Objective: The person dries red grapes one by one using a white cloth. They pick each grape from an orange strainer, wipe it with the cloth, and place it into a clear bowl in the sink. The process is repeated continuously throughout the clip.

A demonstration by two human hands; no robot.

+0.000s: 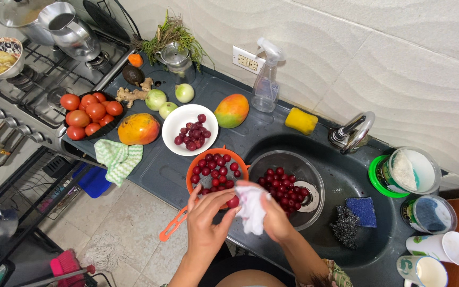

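Glossy red plum [233, 202] pinched by left fingers [224, 210]; right fingers [272, 210] clamped on crumpled white cloth [251, 210].

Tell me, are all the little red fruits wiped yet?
Not yet. Some sit on the white plate, looking finished. The left hand holds one red fruit and the right hand holds a white cloth against it. Many wait in the orange colander and the metal bowl.

One camera on the person's head looks steeply down, from quite near, at the table [272, 133], with sink [346, 180] and the stove [33, 79] on the left.
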